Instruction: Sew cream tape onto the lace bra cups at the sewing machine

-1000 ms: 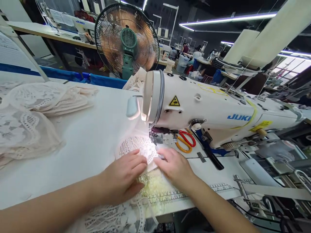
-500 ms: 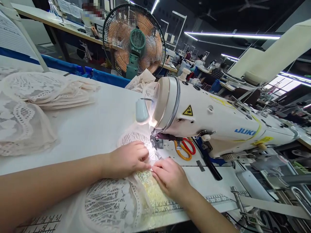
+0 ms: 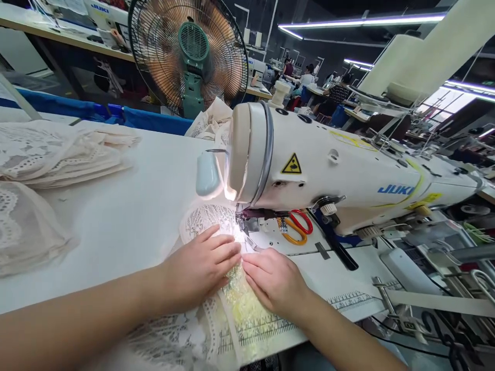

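Under left fingers [image 3: 223, 252], lace [image 3: 203, 220] (edge [image 3: 183, 222] beyond)

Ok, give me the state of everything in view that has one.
Lace piece: spread out, partly hidden by the left grip.
Left grip: fingers extended over the lace piece.
Right grip: fingers together, tips by the lace piece.
JUKI sewing machine: sewing area lit; running or stopped, can't tell.
Red scissor handle: lying flat.
Lace stack: piled in layers.
Electric fan: turning or still, can't tell.
Ceiling strip light: on.
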`<state>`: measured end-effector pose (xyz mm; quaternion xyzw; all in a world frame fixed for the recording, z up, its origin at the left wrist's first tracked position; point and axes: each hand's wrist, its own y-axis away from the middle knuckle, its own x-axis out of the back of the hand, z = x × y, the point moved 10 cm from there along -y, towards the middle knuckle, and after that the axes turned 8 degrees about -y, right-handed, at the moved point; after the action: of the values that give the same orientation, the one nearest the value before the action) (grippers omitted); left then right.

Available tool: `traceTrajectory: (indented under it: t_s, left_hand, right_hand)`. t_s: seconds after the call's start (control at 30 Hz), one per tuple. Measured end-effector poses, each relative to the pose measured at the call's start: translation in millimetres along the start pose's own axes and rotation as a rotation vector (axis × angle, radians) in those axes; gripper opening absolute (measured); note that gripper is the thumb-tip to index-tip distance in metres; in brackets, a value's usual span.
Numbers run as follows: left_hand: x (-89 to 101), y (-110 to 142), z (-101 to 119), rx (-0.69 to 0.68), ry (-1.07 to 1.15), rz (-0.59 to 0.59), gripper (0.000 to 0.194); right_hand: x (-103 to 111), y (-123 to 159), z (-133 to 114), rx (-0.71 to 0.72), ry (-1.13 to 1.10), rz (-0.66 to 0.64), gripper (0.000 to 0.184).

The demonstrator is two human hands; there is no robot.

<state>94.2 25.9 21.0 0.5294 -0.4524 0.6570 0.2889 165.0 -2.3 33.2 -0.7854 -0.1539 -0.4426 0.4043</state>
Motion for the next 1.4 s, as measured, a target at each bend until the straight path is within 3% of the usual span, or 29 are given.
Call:
traceTrajectory:
  t_s: [0.27, 0.7, 1.03, 1.2, 1.3, 1.4]
  left_hand:
    - [-0.9, 2, -15, -0.148, 0.087, -0.023, 0.03]
    - [7.9, -16, -42, -0.279, -0.016, 0.01, 0.033]
    - [-9.3, -14, -72, -0.196, -0.07, 0.04, 0.04]
    - [0.4, -27, -82, -0.078, 0.094, -0.032, 0.036]
    - [10.1, -32, -90, 0.022, 0.179, 0.006, 0.039]
    - [2.3, -28, -99, 0.04, 0.142, 0.021, 0.037]
  right_hand:
    - [-1, -1, 3, -0.025, 0.032, -0.036, 0.024]
    - [-9, 0, 9, -0.079, 0.018, -0.122, 0.027]
    - [-6, -2, 9, -0.076, -0.012, -0.091, 0.027]
    - [-7, -2, 9, -0.081, -0.018, -0.101, 0.027]
    - [-8, -3, 11, -0.1, -0.012, -0.114, 0.028]
    - [-6, -4, 10, -0.087, -0.015, -0.101, 0.027]
